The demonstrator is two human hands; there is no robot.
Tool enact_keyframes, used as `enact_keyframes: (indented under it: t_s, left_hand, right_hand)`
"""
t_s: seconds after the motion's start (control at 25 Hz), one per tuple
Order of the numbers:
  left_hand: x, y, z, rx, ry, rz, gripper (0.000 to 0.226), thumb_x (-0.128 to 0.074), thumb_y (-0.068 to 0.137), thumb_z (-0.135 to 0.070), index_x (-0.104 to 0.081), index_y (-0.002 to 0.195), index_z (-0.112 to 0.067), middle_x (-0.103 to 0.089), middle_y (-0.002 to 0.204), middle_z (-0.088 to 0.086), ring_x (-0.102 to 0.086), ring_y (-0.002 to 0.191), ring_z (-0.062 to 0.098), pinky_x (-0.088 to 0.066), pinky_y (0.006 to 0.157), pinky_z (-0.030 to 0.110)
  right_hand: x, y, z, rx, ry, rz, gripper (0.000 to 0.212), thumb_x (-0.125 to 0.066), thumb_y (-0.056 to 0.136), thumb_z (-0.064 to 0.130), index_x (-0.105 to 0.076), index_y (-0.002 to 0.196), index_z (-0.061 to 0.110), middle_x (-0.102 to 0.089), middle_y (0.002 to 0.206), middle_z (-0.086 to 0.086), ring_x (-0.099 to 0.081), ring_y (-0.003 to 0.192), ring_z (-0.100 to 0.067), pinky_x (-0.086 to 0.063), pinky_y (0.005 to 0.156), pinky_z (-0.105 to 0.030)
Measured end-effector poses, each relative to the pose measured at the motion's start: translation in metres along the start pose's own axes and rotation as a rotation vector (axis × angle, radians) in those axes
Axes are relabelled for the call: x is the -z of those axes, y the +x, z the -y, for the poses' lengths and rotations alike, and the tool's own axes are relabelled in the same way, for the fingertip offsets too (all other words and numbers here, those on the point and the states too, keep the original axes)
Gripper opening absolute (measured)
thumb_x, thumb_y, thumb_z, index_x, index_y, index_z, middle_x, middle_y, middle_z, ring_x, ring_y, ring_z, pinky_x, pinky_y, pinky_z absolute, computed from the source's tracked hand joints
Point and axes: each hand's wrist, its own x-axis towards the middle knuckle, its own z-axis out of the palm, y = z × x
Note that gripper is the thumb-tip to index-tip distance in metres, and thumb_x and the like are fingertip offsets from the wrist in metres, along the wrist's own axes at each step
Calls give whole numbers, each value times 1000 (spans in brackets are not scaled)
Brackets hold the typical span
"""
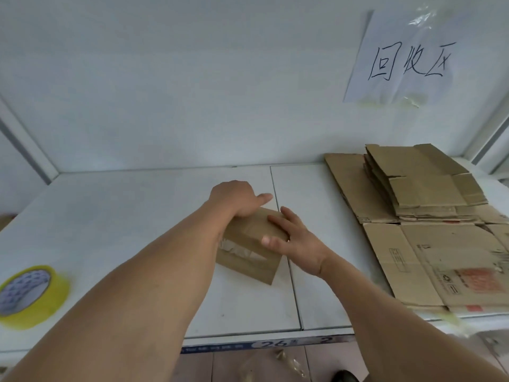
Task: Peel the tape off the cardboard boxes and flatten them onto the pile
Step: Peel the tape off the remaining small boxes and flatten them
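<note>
- One small cardboard box (249,245) sits around the middle of the white shelf (110,216), right by the seam between two panels. There's a torn whitish patch on its near face, could be tape residue, can't say for sure.
- Two bare hands on it. The left hand (234,198) is over the far top edge, thumb sticking out to the right; the fingers go behind the box, so I can't tell how they're curled.
- The right hand (293,239) lies on the box's top right side with fingers spread and fairly straight, pressing rather than grabbing.
- One pile of flattened cardboard (418,210) on the right side of the shelf, several sheets deep, too blurry to count exactly.
- One roll of yellow tape (30,297) near the left edge, well apart from the box.
- One paper sign (405,59) with handwriting taped to the far wall, upper right.
</note>
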Motion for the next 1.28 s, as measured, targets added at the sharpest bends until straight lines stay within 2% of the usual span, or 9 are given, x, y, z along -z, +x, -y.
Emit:
enact_keyframes:
  t_s: [0.12, 0.28, 0.36, 0.6, 0.76, 0.88, 1.0, 1.12, 1.28]
  left_hand:
    - [8, 10, 10, 59, -186, 101, 84, -32, 82, -83, -69, 113, -14, -64, 119, 5, -62, 102, 26, -45, 85, 38]
    - [19, 0, 48, 116, -918, 85, 72, -46, 78, -82, -73, 97, -17, -66, 109, -1, -67, 94, 20, -46, 97, 39]
    - [14, -4, 51, 92, -1016, -83, 67, -44, 85, -76, -73, 90, -15, -70, 102, 1, -66, 91, 16, -47, 89, 34]
    - [25, -10, 34, 1, -571, -260, 73, -25, 94, -70, -67, 76, -13, -66, 81, -1, -62, 82, 20, -47, 77, 35]
    - [17, -12, 39, -227, -50, -818, 48, -40, 99, -49, -66, 79, -13, -63, 80, 1, -58, 73, 23, -44, 59, 32]
    - [-17, -12, 45, -183, 35, -984, 38, -46, 96, -40, -70, 85, -12, -62, 83, 6, -59, 70, 28, -44, 54, 33]
    - [-30, -11, 38, 0, -195, -916, 43, -45, 96, -49, -67, 107, -14, -62, 103, 6, -60, 89, 29, -49, 67, 37]
    - [-21, 4, 33, 187, -570, -595, 63, -44, 89, -68, -59, 125, -18, -59, 127, 3, -53, 117, 27, -45, 97, 42]
    - [1, 23, 30, 105, -773, -250, 61, -42, 86, -73, -66, 94, -18, -66, 95, -2, -61, 92, 21, -50, 85, 39]
  right_hand:
    - [15, 17, 7, -70, -142, 111, 113, -62, 57, 82, -26, 152, 34, 1, 161, 15, -17, 147, -18, -25, 116, -39]
    - [21, 40, 20, -129, -67, 66, 90, -65, 63, 78, -51, 137, 28, -50, 138, 3, -51, 123, -20, -40, 104, -36]
    - [26, 46, 29, -198, 51, 30, 82, -64, 56, 78, -63, 119, 26, -66, 117, 3, -61, 108, -18, -46, 101, -40]
    - [34, 39, 41, -245, -25, 55, 61, -57, 78, 70, -63, 117, 24, -65, 112, 1, -61, 102, -19, -50, 97, -38]
    - [35, 45, 52, -256, -94, 17, 60, -51, 81, 72, -67, 109, 22, -65, 111, -1, -59, 103, -21, -46, 97, -37]
    - [42, 51, 53, -260, -53, -36, 63, -52, 81, 71, -70, 106, 16, -67, 110, -5, -61, 103, -21, -44, 96, -36]
    - [45, 59, 52, -277, -21, -58, 66, -49, 77, 73, -70, 106, 18, -69, 110, -9, -64, 103, -25, -50, 96, -41]
    - [48, 62, 50, -292, -10, -24, 65, -44, 77, 77, -68, 109, 25, -69, 110, -4, -65, 100, -25, -55, 91, -41]
    - [53, 56, 51, -275, 5, 74, 69, -46, 78, 80, -65, 118, 27, -69, 112, 1, -67, 101, -21, -59, 85, -39]
